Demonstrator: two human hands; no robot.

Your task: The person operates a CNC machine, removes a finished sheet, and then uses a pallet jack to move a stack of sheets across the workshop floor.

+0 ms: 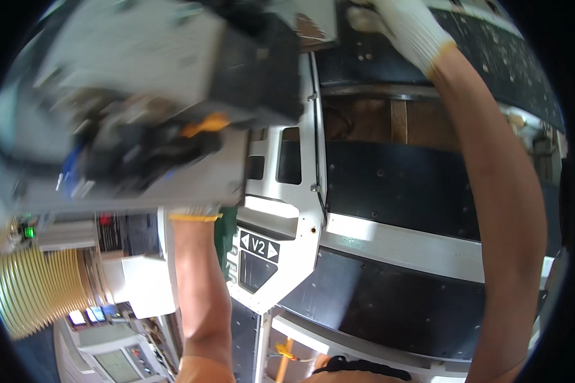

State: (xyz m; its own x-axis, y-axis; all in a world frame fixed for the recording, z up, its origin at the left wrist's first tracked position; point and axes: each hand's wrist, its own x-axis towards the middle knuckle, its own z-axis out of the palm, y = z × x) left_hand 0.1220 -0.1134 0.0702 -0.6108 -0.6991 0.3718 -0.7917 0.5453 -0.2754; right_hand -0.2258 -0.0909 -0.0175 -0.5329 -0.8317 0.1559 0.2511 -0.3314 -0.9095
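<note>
My right hand (406, 32), in a white knit glove with a yellow cuff edge, is at the top of the view beside a dark panel (485, 57). Its fingers are blurred and partly cut off, so their grip is unclear. My left forearm (201, 281) reaches up to a large grey machine unit (147, 57) at the upper left. Only the glove cuff of my left hand (195, 212) shows; the unit covers its fingers. Motion smears the unit, which carries dark cables and an orange part (204, 124).
A white frame (308, 210) with cut-outs and a black arrow label stands in the middle. Dark panels (390, 300) with white rails (402, 246) extend right. At the lower left are a ribbed yellowish hose (41, 290) and a control panel with a screen (118, 364).
</note>
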